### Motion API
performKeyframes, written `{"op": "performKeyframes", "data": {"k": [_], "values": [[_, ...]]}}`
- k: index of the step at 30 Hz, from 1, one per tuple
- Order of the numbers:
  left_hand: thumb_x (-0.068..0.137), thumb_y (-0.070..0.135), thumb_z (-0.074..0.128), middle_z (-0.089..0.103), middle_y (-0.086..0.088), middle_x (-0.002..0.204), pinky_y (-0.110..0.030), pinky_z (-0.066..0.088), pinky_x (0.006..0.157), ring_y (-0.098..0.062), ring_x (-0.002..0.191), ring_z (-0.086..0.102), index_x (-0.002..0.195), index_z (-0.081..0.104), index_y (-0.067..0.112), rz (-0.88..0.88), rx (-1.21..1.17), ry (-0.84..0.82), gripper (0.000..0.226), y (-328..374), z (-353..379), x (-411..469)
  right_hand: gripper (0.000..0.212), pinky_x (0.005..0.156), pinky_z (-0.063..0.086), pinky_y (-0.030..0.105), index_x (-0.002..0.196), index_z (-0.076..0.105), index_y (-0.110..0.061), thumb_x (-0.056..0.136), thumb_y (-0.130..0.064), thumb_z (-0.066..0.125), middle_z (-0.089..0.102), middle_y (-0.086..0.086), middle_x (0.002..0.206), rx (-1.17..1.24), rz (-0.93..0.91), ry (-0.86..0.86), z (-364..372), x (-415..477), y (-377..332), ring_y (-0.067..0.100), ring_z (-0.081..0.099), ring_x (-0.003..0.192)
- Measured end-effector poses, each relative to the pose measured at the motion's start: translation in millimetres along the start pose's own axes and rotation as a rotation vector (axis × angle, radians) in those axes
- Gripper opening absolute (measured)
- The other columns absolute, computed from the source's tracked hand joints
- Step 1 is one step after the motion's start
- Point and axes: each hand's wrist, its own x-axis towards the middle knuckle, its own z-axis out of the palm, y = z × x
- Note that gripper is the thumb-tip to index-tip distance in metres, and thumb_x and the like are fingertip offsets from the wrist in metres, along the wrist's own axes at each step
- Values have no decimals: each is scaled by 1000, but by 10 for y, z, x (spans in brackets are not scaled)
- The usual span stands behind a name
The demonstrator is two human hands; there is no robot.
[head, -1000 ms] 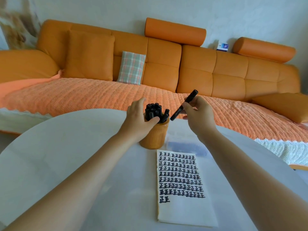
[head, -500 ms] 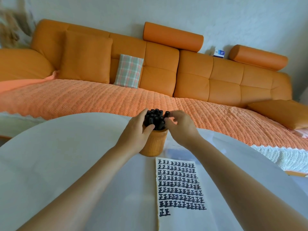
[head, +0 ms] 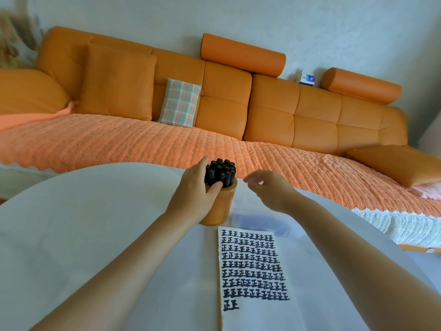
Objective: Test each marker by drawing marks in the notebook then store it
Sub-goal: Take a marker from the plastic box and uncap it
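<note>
A round wooden holder [head: 223, 207] stands on the white table, packed with several black markers [head: 220, 172] standing upright. My left hand [head: 194, 191] is wrapped round the holder's left side, thumb against the markers. My right hand [head: 268, 189] hovers just right of the holder with loosely curled fingers and holds nothing. The notebook [head: 256, 311] lies open in front of the holder, its page covered with rows of black marks; the last row has one mark at the left.
The round white table [head: 83, 235] ends just behind the holder. Beyond it runs an orange sofa [head: 274, 115] with a woven orange cover, a plaid cushion [head: 180, 102] and orange bolsters. A pale bluish sheet [head: 262, 220] lies behind the notebook.
One second ago my right hand held a black marker above the holder; it pushed it in among the others, let go and drew back to the right. The left hand stayed on the holder.
</note>
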Motion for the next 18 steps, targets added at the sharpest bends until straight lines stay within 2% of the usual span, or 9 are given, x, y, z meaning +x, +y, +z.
{"op": "performKeyframes", "data": {"k": [2, 4, 8, 11, 13, 18], "values": [[92, 38, 60, 34, -2, 151, -26, 30, 104, -17, 139, 29, 152, 20, 18, 9, 30, 18, 75, 3, -23, -62, 31, 90, 51, 30, 123, 68, -20, 104, -16, 44, 66, -4, 126, -177, 34, -145, -25, -37, 97, 16, 63, 107], [87, 35, 66, 37, -5, 144, -29, 37, 99, -21, 133, 34, 148, 29, 16, 95, 82, 90, 74, 14, -48, -160, 34, 98, 48, 28, 124, 69, -18, 103, -11, 44, 65, -4, 130, -268, 84, -279, 3, -35, 194, 17, 62, 115], [83, 25, 66, 48, -2, 114, -29, 47, 83, -21, 107, 47, 116, 53, 14, 280, 153, 201, 38, 21, -112, -412, 34, 107, 40, 33, 130, 63, -17, 102, -18, 44, 58, 3, 140, -284, 150, -397, 43, -24, 310, 23, 53, 129], [88, 24, 59, 51, 10, 92, -30, 48, 67, -10, 88, 49, 96, 55, 21, 333, 171, 54, 9, -42, -108, -612, 44, 117, 27, 36, 144, 48, -14, 106, -11, 28, 42, 4, 154, -349, 125, -477, 89, -22, 326, 23, 38, 141], [90, 28, 57, 52, 15, 89, -28, 49, 65, -6, 83, 50, 92, 56, 27, 320, 218, -58, 3, -131, -57, -741, 45, 118, 26, 38, 148, 43, -14, 106, -12, 26, 37, 5, 157, -391, 120, -510, 103, 11, 358, 24, 35, 143], [89, 39, 51, 58, 15, 104, -24, 50, 77, -6, 93, 52, 105, 61, 32, 303, 336, -245, 21, -365, 71, -896, 47, 114, 33, 38, 142, 50, -10, 100, -4, 30, 45, 7, 151, -359, 127, -514, 104, 48, 354, 26, 43, 136]]}}
